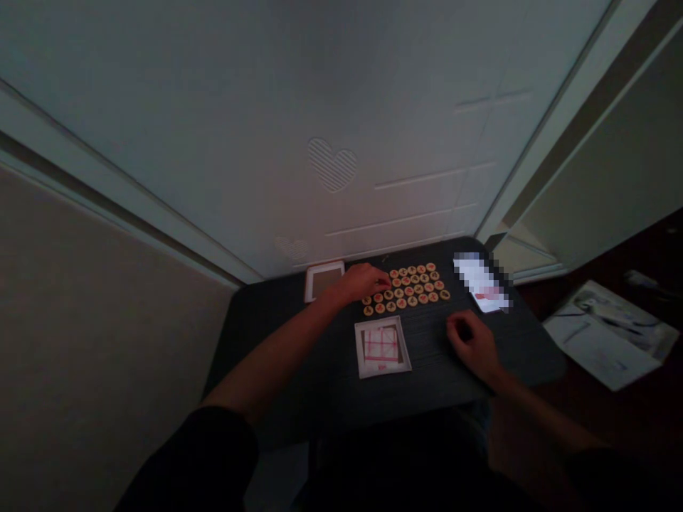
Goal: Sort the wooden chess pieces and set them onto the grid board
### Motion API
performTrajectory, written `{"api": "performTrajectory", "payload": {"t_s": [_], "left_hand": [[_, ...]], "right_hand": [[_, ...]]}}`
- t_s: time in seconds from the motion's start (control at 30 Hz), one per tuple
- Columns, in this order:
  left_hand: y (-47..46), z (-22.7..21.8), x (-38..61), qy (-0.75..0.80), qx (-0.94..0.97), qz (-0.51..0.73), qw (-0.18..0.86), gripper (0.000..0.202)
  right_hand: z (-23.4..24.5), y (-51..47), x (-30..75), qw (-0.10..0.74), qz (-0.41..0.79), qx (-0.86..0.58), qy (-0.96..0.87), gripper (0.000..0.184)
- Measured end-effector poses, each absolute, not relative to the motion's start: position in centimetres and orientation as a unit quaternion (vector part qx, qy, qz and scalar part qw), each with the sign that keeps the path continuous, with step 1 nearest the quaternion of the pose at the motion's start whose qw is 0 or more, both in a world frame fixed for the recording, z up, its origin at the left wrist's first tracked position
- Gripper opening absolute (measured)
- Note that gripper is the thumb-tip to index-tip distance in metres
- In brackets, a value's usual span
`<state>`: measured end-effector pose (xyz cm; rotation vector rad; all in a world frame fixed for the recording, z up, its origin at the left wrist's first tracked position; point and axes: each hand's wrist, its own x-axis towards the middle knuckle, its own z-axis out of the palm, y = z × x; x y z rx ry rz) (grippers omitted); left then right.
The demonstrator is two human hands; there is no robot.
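My left hand (363, 281) reaches across a small dark table (299, 355) to the left end of several round wooden game pieces (413, 288) laid out in rows; its fingers curl at the nearest pieces, and what they hold is hidden. My right hand (472, 345) rests on the table to the right of a shallow white box (382, 345) that holds a folded sheet with red lines. Its fingers are bent loosely, with nothing seen in them.
A white box lid (323, 280) lies at the table's back left. A lit phone (482, 283) lies at the back right. A pale door (331, 142) stands right behind the table. Papers (608, 331) lie on the floor to the right.
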<state>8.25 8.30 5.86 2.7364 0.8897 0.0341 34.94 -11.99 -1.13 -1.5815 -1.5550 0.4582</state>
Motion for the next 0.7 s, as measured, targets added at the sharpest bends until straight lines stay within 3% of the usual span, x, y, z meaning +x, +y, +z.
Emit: {"api": "performTrajectory", "payload": {"t_s": [0.7], "left_hand": [[10.9, 6.9, 14.9, 0.279, 0.955, 0.009, 0.101, 0.02]], "right_hand": [[-1.6, -11.3, 35.0, 0.497, 0.192, -0.685, -0.498, 0.02]]}}
